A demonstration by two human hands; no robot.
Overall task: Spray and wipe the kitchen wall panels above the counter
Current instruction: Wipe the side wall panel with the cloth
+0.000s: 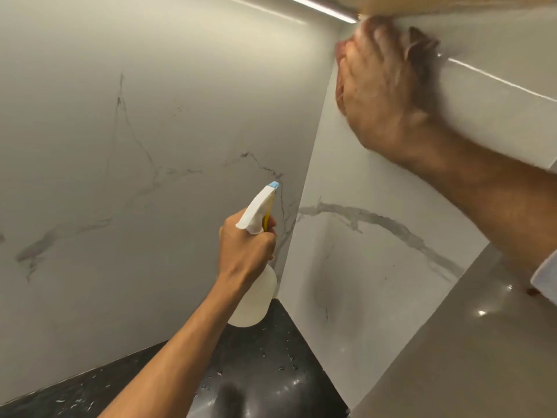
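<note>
Meeting at an inside corner, the marble-veined wall panels (120,146) rise from the dark tabletop (271,357) – the work sits high on the right-hand panel, just under the cabinet's lit edge. There the right hand (388,86) is motion-blurred, fingers spread flat against the panel, pressing what looks like a pinkish cloth (340,52) whose edge peeks out beside it – probably mid-wipe. Lower, near the corner, the left hand (247,248) wraps closed round the neck of the spray bottle (256,297), nozzle aimed at the panels, seemingly ready for another burst. Droplets fleck the tabletop.
</note>
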